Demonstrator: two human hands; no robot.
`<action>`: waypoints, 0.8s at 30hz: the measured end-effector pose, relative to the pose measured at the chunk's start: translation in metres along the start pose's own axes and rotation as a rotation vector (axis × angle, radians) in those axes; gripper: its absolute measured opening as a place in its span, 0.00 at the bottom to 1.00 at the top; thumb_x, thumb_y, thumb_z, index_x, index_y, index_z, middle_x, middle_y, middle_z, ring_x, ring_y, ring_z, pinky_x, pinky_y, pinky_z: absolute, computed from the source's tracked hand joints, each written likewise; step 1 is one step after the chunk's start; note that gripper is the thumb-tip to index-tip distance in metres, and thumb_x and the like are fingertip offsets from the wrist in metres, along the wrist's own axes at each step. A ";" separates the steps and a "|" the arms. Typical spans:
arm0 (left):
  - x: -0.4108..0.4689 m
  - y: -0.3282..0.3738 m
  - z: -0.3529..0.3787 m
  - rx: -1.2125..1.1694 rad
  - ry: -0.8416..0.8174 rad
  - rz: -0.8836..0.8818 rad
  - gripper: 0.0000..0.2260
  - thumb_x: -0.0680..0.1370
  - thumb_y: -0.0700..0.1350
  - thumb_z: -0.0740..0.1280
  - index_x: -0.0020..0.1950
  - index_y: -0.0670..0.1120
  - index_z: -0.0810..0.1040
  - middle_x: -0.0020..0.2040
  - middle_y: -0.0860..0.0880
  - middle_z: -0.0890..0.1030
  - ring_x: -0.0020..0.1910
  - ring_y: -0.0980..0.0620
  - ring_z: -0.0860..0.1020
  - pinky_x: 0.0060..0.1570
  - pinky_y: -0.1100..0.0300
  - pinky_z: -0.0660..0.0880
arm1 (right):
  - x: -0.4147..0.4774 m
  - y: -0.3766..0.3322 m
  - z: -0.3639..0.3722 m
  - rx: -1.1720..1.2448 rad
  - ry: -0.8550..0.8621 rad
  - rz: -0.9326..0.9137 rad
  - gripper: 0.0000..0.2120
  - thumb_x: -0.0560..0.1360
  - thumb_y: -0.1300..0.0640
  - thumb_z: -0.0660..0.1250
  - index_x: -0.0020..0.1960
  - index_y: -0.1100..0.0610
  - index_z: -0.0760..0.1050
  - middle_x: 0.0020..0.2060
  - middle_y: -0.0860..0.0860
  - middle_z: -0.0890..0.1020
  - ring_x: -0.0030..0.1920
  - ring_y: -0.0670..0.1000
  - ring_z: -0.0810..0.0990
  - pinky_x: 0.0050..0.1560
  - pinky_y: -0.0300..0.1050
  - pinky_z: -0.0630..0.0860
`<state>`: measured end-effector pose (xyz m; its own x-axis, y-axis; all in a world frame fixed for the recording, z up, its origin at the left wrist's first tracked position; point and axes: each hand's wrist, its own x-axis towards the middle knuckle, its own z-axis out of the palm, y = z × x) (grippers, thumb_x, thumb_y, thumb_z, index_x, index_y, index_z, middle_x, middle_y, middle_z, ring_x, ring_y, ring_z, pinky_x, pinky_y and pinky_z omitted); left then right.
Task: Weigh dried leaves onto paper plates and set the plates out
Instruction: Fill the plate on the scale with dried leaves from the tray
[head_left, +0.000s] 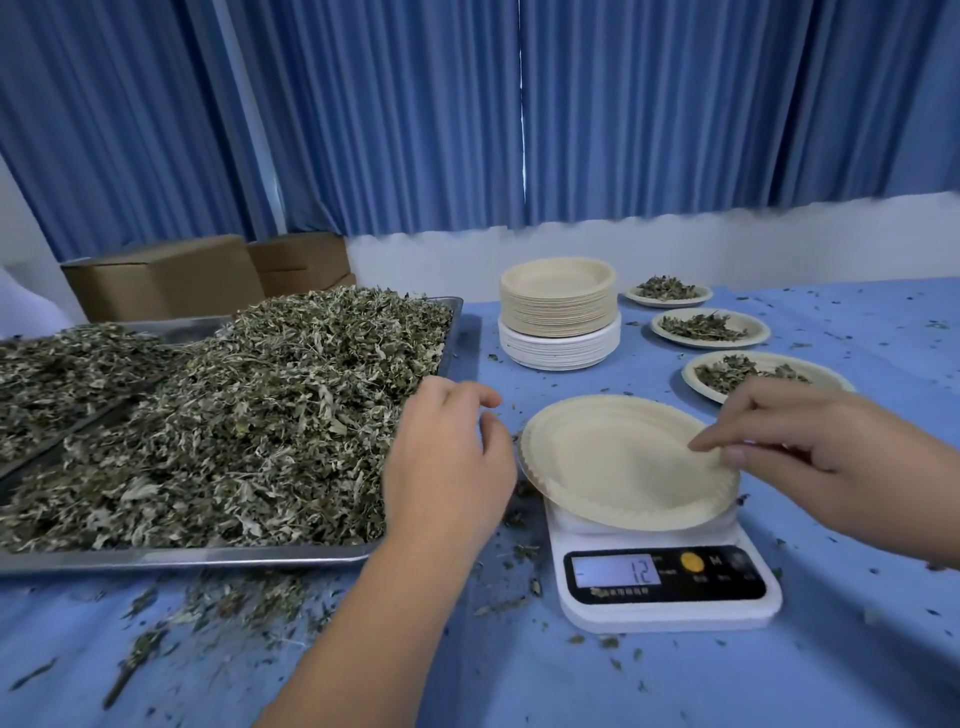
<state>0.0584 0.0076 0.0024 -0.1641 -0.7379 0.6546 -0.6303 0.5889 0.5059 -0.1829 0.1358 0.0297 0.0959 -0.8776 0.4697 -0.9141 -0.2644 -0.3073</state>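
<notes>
An empty beige paper plate (613, 462) lies on the white kitchen scale (665, 587), whose display reads 12. My right hand (810, 441) pinches the plate's right rim between thumb and fingers. My left hand (447, 462) hovers with loosely curled fingers between the plate and the metal tray (208, 558), holding nothing. The tray is heaped with dried green leaves (249, 415). Three plates with leaves stand in a row at the right: near (826, 376), middle (748, 325) and far (701, 292).
A stack of beige plates on white plates (560, 322) stands behind the scale. A second tray of leaves (62, 364) lies at the far left. Cardboard boxes (171, 275) sit behind the trays. Leaf crumbs litter the blue tablecloth (571, 686). Blue curtains hang behind.
</notes>
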 end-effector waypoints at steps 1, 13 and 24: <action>0.002 -0.003 -0.007 0.110 0.019 0.006 0.10 0.78 0.46 0.62 0.56 0.50 0.80 0.55 0.52 0.75 0.53 0.50 0.74 0.51 0.53 0.73 | 0.001 0.002 0.002 -0.006 0.043 0.009 0.10 0.74 0.53 0.64 0.48 0.43 0.82 0.41 0.42 0.78 0.39 0.39 0.75 0.39 0.27 0.68; 0.003 -0.022 -0.021 0.622 -0.507 -0.324 0.27 0.79 0.66 0.51 0.65 0.48 0.70 0.57 0.46 0.77 0.55 0.42 0.76 0.51 0.49 0.75 | 0.002 0.008 0.018 0.077 0.163 0.125 0.09 0.76 0.64 0.67 0.45 0.53 0.84 0.36 0.46 0.77 0.39 0.43 0.74 0.39 0.28 0.66; -0.017 -0.023 -0.025 0.746 -0.512 -0.320 0.25 0.79 0.65 0.52 0.60 0.46 0.71 0.53 0.48 0.77 0.52 0.44 0.77 0.46 0.53 0.73 | 0.003 0.020 0.017 0.137 0.213 0.183 0.08 0.76 0.63 0.66 0.46 0.54 0.84 0.38 0.45 0.80 0.39 0.39 0.74 0.38 0.25 0.66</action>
<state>0.0945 0.0151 -0.0067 -0.1008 -0.9859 0.1336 -0.9945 0.1036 0.0147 -0.1938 0.1209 0.0110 -0.1632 -0.8160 0.5545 -0.8458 -0.1736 -0.5045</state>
